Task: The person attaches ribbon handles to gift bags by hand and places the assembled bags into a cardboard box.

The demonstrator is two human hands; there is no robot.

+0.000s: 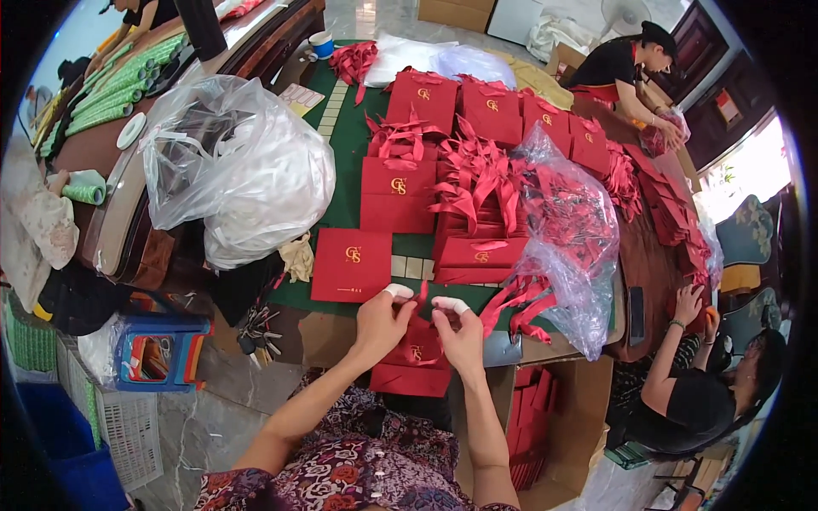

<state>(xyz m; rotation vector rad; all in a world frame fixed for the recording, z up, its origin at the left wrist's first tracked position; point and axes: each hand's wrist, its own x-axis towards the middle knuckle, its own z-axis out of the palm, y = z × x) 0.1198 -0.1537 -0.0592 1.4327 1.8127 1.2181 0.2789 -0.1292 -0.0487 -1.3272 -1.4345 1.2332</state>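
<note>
At the table's near edge my left hand is closed in a pinch at the top of a small red paper gift bag. My right hand pinches at the bag's other upper corner. A red ribbon stands up between the fingertips, but which fingers grip it is hard to make out. White wraps cover a finger on each hand. The bag hangs in front of my lap, its gold emblem facing up. Just beyond my left hand lies a flat red bag. Past my right hand sits a stack of red bags with ribbon handles.
A clear plastic sack of red ribbons bulges at the right; a larger white-filled sack stands left. Below right is a cardboard box holding red bags. Co-workers sit at right and stand at far right. A blue stool is at lower left.
</note>
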